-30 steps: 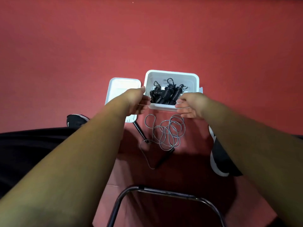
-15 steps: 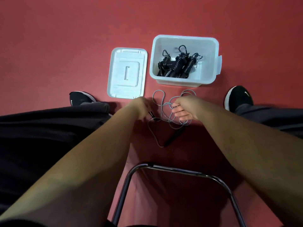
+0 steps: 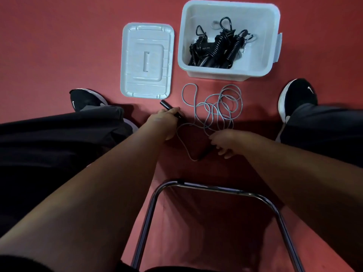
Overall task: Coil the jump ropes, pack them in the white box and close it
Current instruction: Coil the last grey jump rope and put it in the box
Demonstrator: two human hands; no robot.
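Observation:
A grey jump rope (image 3: pixel 216 105) lies in loose tangled loops on the red floor, just in front of the white box (image 3: pixel 273 46). The box stands open and holds several coiled black jump ropes (image 3: pixel 214 50). Its white lid (image 3: pixel 147 61) lies flat to the left of it. My left hand (image 3: pixel 164 118) grips one black handle (image 3: pixel 167 106) of the grey rope. My right hand (image 3: pixel 222 141) curls round the other black handle (image 3: pixel 205 153), low on the floor.
My two black shoes (image 3: pixel 86 99) (image 3: pixel 296 97) flank the rope, with dark trouser legs on both sides. A chrome chair frame (image 3: pixel 206 188) arches across the bottom of the view.
My hands left the box edge and came down to the grey rope. The left one has taken a handle, the right one has moved lower to the other handle.

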